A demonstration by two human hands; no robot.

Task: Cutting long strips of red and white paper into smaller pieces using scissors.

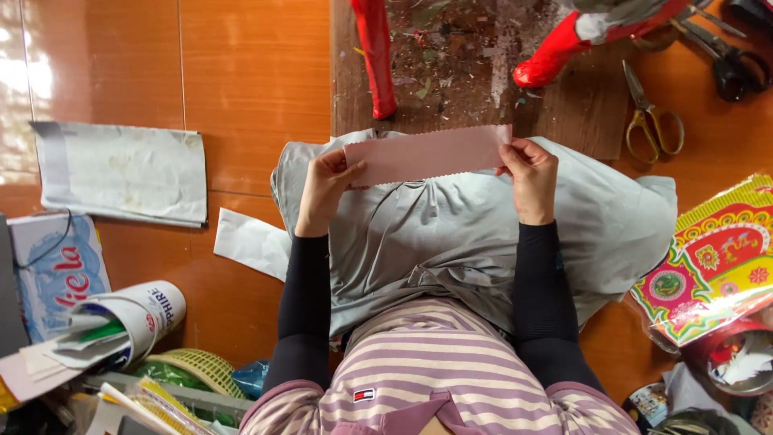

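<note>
Over the grey cloth (475, 234) on her lap, a pink paper strip (427, 155) is stretched flat, the left hand (324, 187) pinching its nine o'clock end, the right hand (527, 171) its three o'clock end, with scissors (652, 121) at two o'clock.

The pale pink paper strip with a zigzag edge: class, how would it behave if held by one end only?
The pale pink paper strip probably droops; it looks thin, stretched between the left hand and right hand. Likely very light, and it probably tears easily.
</note>
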